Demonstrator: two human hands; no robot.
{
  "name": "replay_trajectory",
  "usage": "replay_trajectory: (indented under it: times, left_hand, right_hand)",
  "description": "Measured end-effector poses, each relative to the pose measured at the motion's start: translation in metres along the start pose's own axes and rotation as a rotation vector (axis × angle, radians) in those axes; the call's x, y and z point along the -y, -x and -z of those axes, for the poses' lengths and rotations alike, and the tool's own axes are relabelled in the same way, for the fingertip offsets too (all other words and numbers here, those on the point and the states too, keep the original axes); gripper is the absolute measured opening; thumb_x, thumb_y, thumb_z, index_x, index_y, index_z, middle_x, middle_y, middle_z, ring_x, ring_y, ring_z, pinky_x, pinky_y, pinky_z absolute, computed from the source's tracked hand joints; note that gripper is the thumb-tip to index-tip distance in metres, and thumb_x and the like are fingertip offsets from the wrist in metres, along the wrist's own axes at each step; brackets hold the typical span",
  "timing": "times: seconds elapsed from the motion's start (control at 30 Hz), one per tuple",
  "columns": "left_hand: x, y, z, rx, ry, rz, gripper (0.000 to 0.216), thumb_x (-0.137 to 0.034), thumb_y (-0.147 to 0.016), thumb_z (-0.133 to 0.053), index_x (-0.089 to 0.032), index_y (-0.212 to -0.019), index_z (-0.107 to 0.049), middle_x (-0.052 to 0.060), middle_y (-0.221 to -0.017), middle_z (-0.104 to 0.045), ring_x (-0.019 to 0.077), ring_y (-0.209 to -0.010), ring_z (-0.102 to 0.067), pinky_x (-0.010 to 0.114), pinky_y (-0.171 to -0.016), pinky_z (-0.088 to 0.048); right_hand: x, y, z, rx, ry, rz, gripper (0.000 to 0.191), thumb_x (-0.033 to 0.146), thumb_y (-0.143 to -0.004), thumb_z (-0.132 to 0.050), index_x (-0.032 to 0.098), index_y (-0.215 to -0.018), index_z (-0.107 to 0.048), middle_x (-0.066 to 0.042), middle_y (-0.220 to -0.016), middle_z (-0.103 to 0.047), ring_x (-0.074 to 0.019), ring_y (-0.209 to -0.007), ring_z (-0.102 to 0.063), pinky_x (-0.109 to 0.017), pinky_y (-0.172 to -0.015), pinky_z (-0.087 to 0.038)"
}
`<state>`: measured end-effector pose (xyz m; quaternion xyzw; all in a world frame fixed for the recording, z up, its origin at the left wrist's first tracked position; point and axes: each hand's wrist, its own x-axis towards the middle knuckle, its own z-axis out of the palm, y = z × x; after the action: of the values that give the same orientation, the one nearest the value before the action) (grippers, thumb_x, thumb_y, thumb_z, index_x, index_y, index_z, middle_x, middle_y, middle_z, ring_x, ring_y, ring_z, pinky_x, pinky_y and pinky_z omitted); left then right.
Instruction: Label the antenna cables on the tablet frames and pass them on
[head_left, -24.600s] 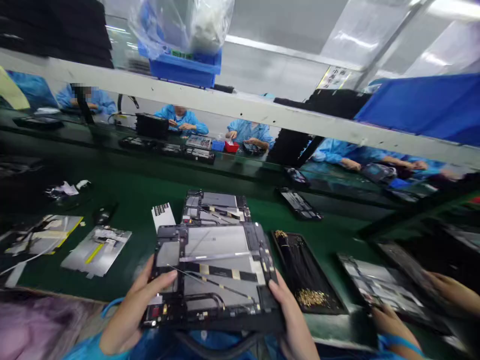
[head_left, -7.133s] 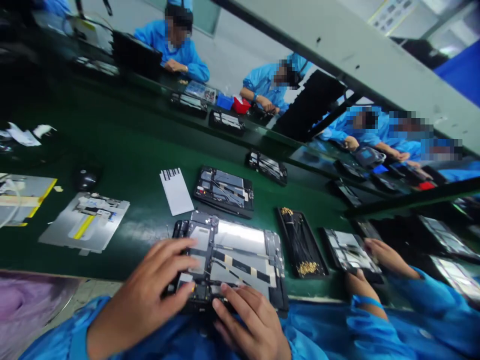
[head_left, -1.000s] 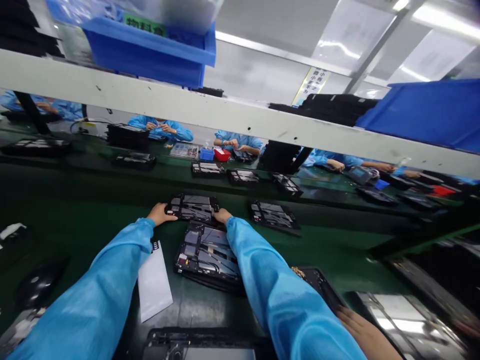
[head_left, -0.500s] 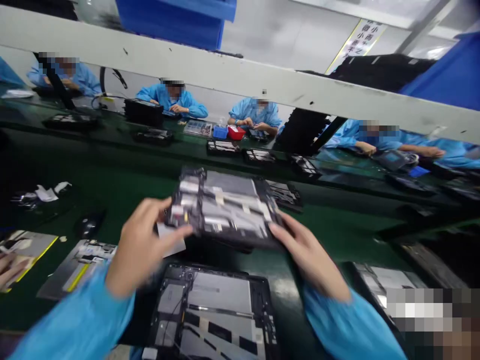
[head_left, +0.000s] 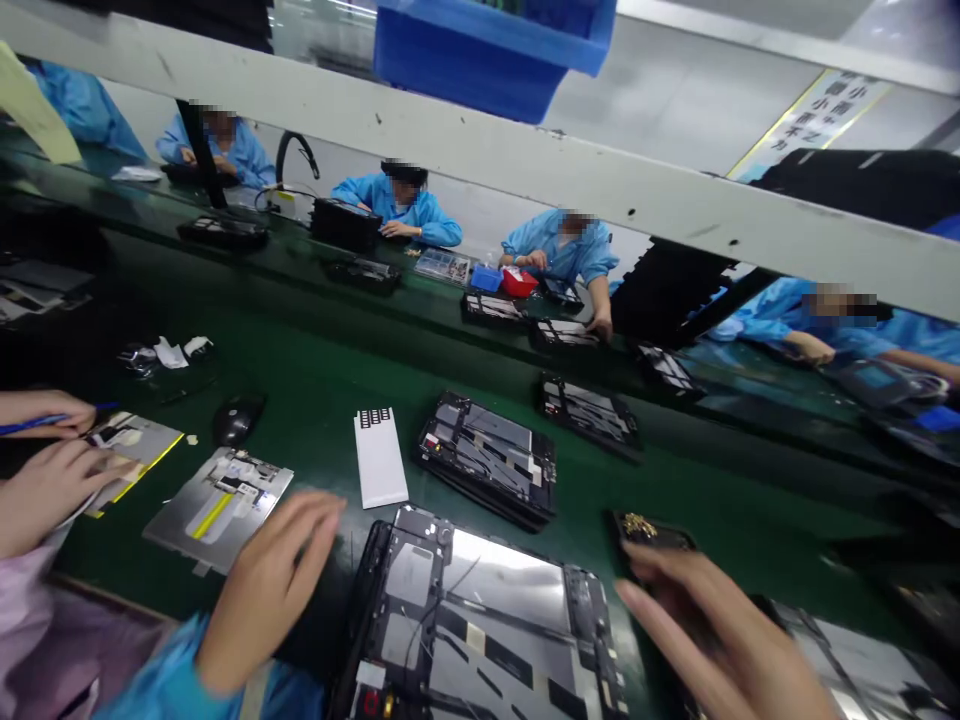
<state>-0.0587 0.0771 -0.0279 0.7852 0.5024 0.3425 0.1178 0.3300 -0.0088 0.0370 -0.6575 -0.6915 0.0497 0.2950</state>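
An opened tablet (head_left: 517, 640), its grey inner plates and black cables exposed, lies right in front of me. To its left, my left hand (head_left: 274, 575) hovers with fingers stretched out and nothing in them. My right hand (head_left: 720, 630) is on the other side, thumb and fingers apart, beside a small dark tray (head_left: 656, 535) holding brass-coloured screws; it appears to hold nothing. Behind the front tablet, a second opened tablet (head_left: 487, 455) rests on the green bench. A white card-like pad (head_left: 380, 460) with dark squares along its top lies to that tablet's left.
A co-worker's hands (head_left: 60, 470) work at the left on a grey panel (head_left: 146, 450). Another panel (head_left: 217, 510) and a black mouse (head_left: 238, 420) lie between us. More opened tablets (head_left: 589, 410) stand further back. A white shelf beam (head_left: 480, 150) crosses above, carrying a blue bin (head_left: 480, 65).
The tablet that both hands were holding up now lies on the bench behind the front one. My hands have let go and come back apart. The view has turned left.
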Motion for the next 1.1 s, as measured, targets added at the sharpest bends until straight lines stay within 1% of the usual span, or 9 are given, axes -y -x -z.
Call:
replay_trajectory:
  times: [0.1,0.17,0.23,0.37,0.5,0.73,0.87,0.97,1.1]
  left_hand:
    - [0.039,-0.066,-0.039,0.061,0.013,0.015,0.031,-0.035,-0.101,-0.044,-0.02,-0.12,-0.063,0.011,-0.13,-0.066,0.0232,-0.123,-0.062,0.039,-0.106,-0.049]
    - [0.069,-0.093,-0.071,0.116,0.011,0.031,0.049,-0.038,-0.094,-0.054,-0.018,-0.14,-0.05,0.014,-0.146,-0.055,0.0279,-0.137,-0.052,0.047,-0.114,-0.041]
    - [0.093,-0.104,-0.099,0.174,0.003,0.057,0.074,-0.04,-0.089,-0.061,-0.019,-0.153,-0.032,0.015,-0.152,-0.049,0.03,-0.141,-0.047,0.053,-0.118,-0.034]
    - [0.116,-0.098,-0.124,0.254,-0.01,0.099,0.097,-0.042,-0.088,-0.062,-0.021,-0.16,-0.002,0.012,-0.154,-0.048,0.0257,-0.145,-0.043,0.052,-0.123,-0.023]
    - [0.116,-0.093,-0.125,0.288,-0.015,0.122,0.105,-0.042,-0.087,-0.063,-0.02,-0.159,0.01,0.012,-0.156,-0.046,0.0239,-0.145,-0.042,0.049,-0.125,-0.021]
    - [0.115,-0.098,-0.126,0.274,-0.027,0.151,0.112,-0.043,-0.085,-0.067,-0.017,-0.158,0.014,0.013,-0.152,-0.05,0.0267,-0.145,-0.042,0.048,-0.124,-0.023]
    - [0.113,-0.102,-0.124,0.288,-0.008,0.137,0.112,-0.042,-0.083,-0.069,-0.017,-0.159,0.009,0.013,-0.154,-0.048,0.0278,-0.145,-0.041,0.049,-0.124,-0.023]
    - [0.112,-0.108,-0.123,0.293,0.013,0.126,0.104,-0.042,-0.082,-0.07,-0.016,-0.16,-0.006,0.015,-0.155,-0.045,0.0312,-0.147,-0.038,0.053,-0.124,-0.021]
    - [0.102,-0.119,-0.112,0.25,0.061,0.103,0.085,-0.045,-0.091,-0.062,-0.007,-0.156,-0.022,0.019,-0.16,-0.036,0.033,-0.149,-0.032,0.052,-0.124,-0.021]
  right_hand:
    - [0.034,-0.103,-0.035,0.305,-0.073,0.296,0.014,0.027,-0.1,-0.054,0.023,-0.099,-0.068,-0.007,-0.093,-0.07,-0.0194,-0.083,-0.069,-0.029,-0.071,-0.058]
    - [0.059,-0.163,-0.088,0.561,0.047,0.531,0.013,0.016,-0.098,-0.056,0.02,-0.099,-0.068,-0.007,-0.098,-0.07,-0.0182,-0.09,-0.068,-0.029,-0.081,-0.056]
    - [0.077,-0.206,-0.149,0.66,0.089,0.615,0.008,0.013,-0.092,-0.065,0.017,-0.098,-0.069,-0.007,-0.099,-0.071,-0.0175,-0.09,-0.068,-0.028,-0.083,-0.055]
    - [0.089,-0.244,-0.246,0.749,0.152,0.689,0.009,0.013,-0.093,-0.064,0.014,-0.099,-0.07,-0.007,-0.104,-0.071,-0.0182,-0.096,-0.068,-0.032,-0.087,-0.055]
    - [0.081,-0.25,-0.279,0.774,0.214,0.705,0.015,0.025,-0.098,-0.063,0.014,-0.107,-0.067,-0.006,-0.11,-0.069,-0.0193,-0.1,-0.067,-0.04,-0.089,-0.057]
    - [0.088,-0.248,-0.284,0.783,0.242,0.769,0.018,0.021,-0.097,-0.063,0.014,-0.113,-0.065,-0.007,-0.116,-0.067,-0.0221,-0.11,-0.065,-0.045,-0.097,-0.053]
    - [0.105,-0.258,-0.272,0.781,0.221,0.667,0.01,0.014,-0.092,-0.066,0.009,-0.101,-0.066,-0.008,-0.104,-0.069,-0.0195,-0.098,-0.066,-0.037,-0.091,-0.053]
    - [0.107,-0.268,-0.227,0.708,0.163,0.541,0.011,0.008,-0.097,-0.052,0.006,-0.099,-0.062,-0.01,-0.104,-0.068,-0.0151,-0.097,-0.064,-0.027,-0.09,-0.049]
    - [0.099,-0.226,-0.113,0.578,-0.071,0.448,0.015,0.005,-0.098,-0.042,0.01,-0.102,-0.056,0.001,-0.088,-0.065,-0.0072,-0.08,-0.061,-0.019,-0.075,-0.047]
